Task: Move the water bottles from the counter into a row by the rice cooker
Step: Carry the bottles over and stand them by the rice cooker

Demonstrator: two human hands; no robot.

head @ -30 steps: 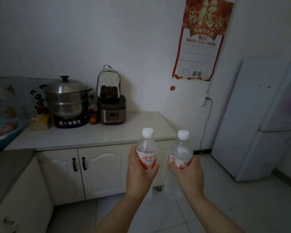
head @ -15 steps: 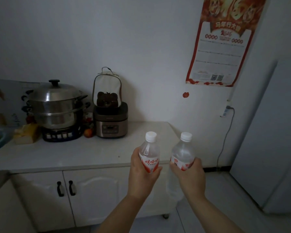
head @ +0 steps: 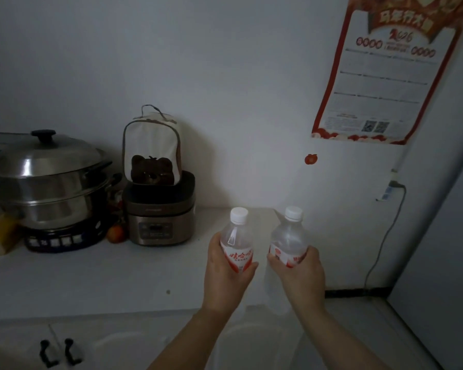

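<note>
Left bottle (head: pixel 237 241): clear plastic, white cap, red label with white characters. It stands upright in the air, to the right of the rice cooker (head: pixel 159 217) and nearer the camera, above the tabletop (head: pixel 91 284). Its base is hidden behind the palm.
Right bottle (head: pixel 288 236): the same kind, also upright. It is further right of the rice cooker, just beside the left bottle but not touching it. Its pale lower body shows below the holding fingers, about where the tabletop ends.
Left grip (head: pixel 225 279): wrapped round the left bottle at the label, thumb on the side toward the rice cooker.
Right grip (head: pixel 300 279): wrapped round the right bottle at the label, fingers curled across the front.
Rice cooker: dark and square, with a front control panel. It stands on the tabletop against the wall.
Bag (head: pixel 151 145): white, with a loop handle and a brown bear face. It sits upright on the rice cooker's lid.
Fruit (head: pixel 115 233): small and red, just left of the rice cooker's base.
Steamer pot (head: pixel 46 182): steel, lidded, two-tiered, left of the rice cooker on a dark cooktop (head: pixel 62 240).
Cupboard handles (head: pixel 56 353): two black ones, below the tabletop, left of the rice cooker.
Calendar (head: pixel 385 76): red and white, on the wall high to the right of the rice cooker.
Sticker (head: pixel 310 159): small and red, on the wall under the calendar.
Cable (head: pixel 382 244): runs down the wall from a plug, far right of the rice cooker.
</note>
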